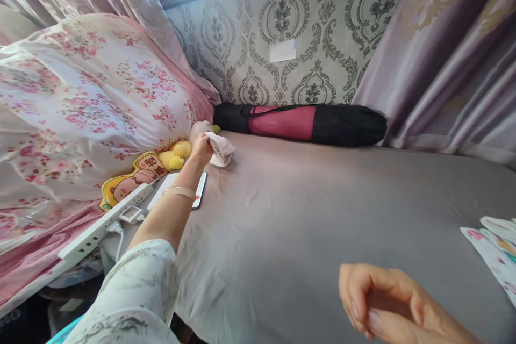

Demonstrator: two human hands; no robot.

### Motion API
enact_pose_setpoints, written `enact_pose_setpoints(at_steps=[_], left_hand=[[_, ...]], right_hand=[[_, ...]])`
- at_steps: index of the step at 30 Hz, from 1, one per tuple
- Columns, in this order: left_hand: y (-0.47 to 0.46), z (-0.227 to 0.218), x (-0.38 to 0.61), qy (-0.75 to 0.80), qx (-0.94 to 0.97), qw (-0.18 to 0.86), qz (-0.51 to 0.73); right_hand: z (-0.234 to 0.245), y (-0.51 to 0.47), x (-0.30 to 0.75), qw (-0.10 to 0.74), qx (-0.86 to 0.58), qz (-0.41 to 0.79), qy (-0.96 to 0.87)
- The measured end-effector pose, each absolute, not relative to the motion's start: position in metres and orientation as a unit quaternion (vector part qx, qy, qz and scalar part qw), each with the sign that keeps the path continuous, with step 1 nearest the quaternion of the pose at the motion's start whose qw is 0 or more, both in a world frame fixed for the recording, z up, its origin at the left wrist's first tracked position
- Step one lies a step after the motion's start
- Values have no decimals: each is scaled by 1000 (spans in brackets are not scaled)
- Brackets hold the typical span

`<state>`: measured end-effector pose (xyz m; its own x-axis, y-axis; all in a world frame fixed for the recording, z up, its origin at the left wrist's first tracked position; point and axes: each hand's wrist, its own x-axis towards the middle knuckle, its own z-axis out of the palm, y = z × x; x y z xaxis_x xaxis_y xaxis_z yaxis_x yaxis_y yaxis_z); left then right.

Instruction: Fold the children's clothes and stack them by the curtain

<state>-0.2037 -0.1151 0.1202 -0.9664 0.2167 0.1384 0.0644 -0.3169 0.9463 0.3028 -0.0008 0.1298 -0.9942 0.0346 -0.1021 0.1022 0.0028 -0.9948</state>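
Observation:
My left hand (202,148) reaches far out over the grey sheet and pinches a small whitish cloth (221,149). The cloth is crumpled, and its kind cannot be made out. Beneath my left forearm lie a phone (199,191) and a white flat object (159,193), both partly hidden. My right hand (377,298) hovers over the near right part of the bed, fingers curled and thumb close to the fingertips, with nothing visible in it.
A black and pink rolled bag (282,122) lies along the patterned wall. Yellow plush toys (175,156), a pig-face cushion (129,185) and a power strip (105,220) with plugs line the left edge. Folded printed cloth (492,258) sits at far right. Curtains (439,59) hang on both sides.

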Motion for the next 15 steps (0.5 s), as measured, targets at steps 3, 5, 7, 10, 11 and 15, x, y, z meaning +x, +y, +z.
enact_pose_setpoints(at_steps=[3,5,7,10,11,15], left_hand=[[-97,122,-175,555,135,106,814],[-87,122,-155,542,139,150,815],[-77,122,-136,532,148,201,810],[-63,122,-106,495,151,272,811],[-58,121,-96,479,152,289,815],[-40,116,-57,437,153,336,820]], right_hand=[[134,-1,293,16,54,-707,705],[134,0,284,0,63,-712,699],[131,2,272,-25,81,-713,696],[125,6,250,-73,129,-707,692],[122,8,242,-91,149,-705,687],[106,16,212,-161,212,-706,656]])
